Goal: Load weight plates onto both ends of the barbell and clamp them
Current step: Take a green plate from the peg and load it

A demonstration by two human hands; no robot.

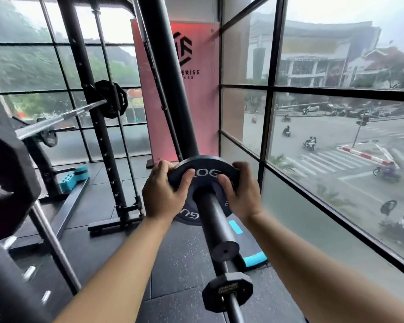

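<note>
Seen from above and behind the end of a barbell sleeve [216, 223], dark and thick, pointing toward the camera. On this sleeve, 1 small black weight plate [202, 176] with white letters, the sleeve passing through its centre hole. Behind and below it, partly hidden, the edge of a larger black plate [189, 219] with white letters too.

Held at both sides by 2 bare hands. Left hand [163, 192] on the left rim, thumb across the front face, other fingers curled around the back edge, so clamped on the small plate. Right hand [239, 194] on the right rim, same manner, fingers wrapped over the edge and pressed on the plate.

Lower in the frame, a thinner bar with a small octagonal black weight [228, 292], close to the camera. Left, a black rack [96, 127] carrying another bar with a plate. Right, large windows [313, 113] over a wet street with motorbikes. Floor of dark rubber tiles [173, 264].
</note>
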